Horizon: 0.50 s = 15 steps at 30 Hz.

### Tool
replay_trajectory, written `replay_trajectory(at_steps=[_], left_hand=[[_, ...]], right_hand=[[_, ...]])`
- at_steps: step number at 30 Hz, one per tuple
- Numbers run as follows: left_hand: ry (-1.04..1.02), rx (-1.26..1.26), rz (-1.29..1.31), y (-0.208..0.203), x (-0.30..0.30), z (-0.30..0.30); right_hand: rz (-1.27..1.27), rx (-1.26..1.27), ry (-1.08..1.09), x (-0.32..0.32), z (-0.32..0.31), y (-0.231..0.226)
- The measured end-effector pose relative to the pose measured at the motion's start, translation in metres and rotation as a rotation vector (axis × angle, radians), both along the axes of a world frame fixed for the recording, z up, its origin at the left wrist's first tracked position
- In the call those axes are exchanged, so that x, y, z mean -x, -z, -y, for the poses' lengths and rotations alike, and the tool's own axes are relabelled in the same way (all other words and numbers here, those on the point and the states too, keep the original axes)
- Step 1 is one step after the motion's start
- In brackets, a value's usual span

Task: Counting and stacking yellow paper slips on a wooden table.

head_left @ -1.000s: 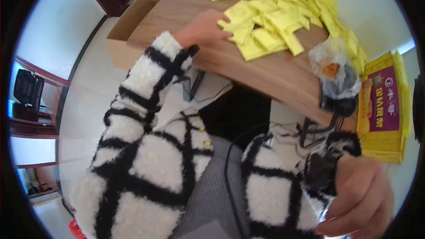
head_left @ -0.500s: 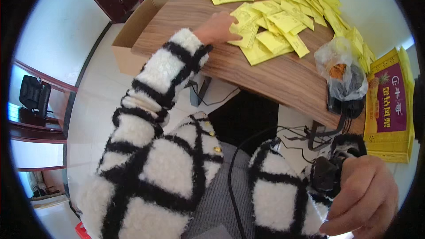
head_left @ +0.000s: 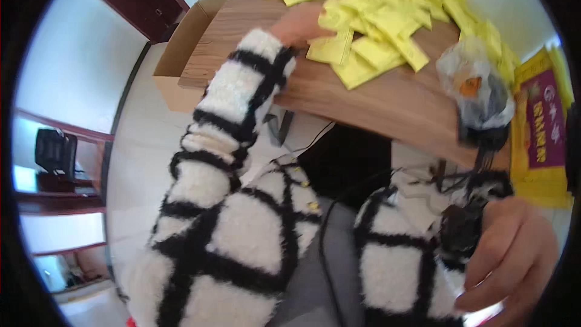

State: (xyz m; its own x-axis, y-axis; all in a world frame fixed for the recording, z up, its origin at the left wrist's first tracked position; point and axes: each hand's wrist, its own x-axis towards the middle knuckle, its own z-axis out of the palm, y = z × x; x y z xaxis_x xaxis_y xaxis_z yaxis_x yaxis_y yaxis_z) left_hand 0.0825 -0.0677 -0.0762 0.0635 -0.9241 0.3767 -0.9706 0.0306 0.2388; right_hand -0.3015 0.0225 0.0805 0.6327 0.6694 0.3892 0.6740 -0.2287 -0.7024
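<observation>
- The left hand (head_left: 301,24) was at the near left edge of a loose heap of flat, bright yellow packets (head_left: 366,54).
- Its fingertips were blurry and partly hidden beside the packets, so I cannot tell if they had hold of one.
- The yellow packets lay on top of a brown wooden table (head_left: 375,115) with stripy grain, many of them one over another, and the heap ran back along the wall.
- The right hand (head_left: 514,254) was low on the right side, away from the heap. Its fingers were bent inward, but I cannot tell if they were gripping anything.
- A fuzzy white sleeve with thick black lines (head_left: 233,88) covered the left arm.
- A crinkly, see-through plastic bag (head_left: 475,85) with something orange and something dark inside sat near the table's right end.
- Just right of that bag stood a big yellow package with a purple patch (head_left: 520,175).
- An open brown cardboard box (head_left: 172,88) was beside the table's left end.
- A thin black cord (head_left: 327,260) hung in front of the person's grey clothes (head_left: 305,272).
</observation>
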Motion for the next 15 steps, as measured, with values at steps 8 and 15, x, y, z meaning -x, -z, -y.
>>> replay_trajectory(at_steps=[8,15], left_hand=[[0.116,0.090,-0.037,0.013,-0.030,0.019],[0.098,0.183,-0.068,0.031,0.010,0.044]], right_hand=[[-0.018,-0.108,0.992,-0.056,-0.001,0.050],[-0.106,0.836,1.178,-0.080,0.055,0.131]])
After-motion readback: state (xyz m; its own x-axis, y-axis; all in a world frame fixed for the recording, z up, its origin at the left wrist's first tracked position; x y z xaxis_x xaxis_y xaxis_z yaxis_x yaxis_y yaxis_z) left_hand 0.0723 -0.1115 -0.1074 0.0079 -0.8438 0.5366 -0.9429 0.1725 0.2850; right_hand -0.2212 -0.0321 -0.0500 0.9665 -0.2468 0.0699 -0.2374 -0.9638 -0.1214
